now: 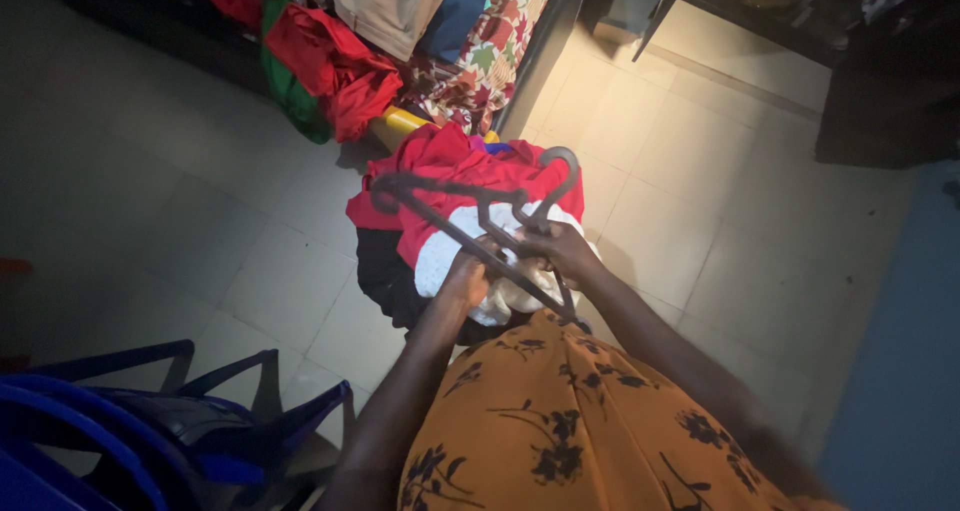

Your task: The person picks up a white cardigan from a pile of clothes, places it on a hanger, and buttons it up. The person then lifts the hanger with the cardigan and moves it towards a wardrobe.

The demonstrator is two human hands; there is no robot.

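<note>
Where the two hands meet above the heap of clothes, a dark plastic hanger (480,221) is held between them, and its lie relative to each grip is what matters. The left hand (466,279) is closed around the hanger's lower bar, near the middle of its length, with white cloth (440,256) bunched under the fingers. The right hand (562,251) is closed on the hanger just below the hook, which curls up and away from the body towards the upper right. From these two grips the hanger's long axis is seen to run diagonally, one shoulder reaching up and to the left over a red garment (450,166), the other end dropping towards the orange flowered skirt (560,421). Most of the hanger therefore lies to the left of and beyond both hands, nearer the left one. The heap itself rests on the tiled floor (660,171), with blue plastic chairs (150,421) standing well apart at the lower left.
</note>
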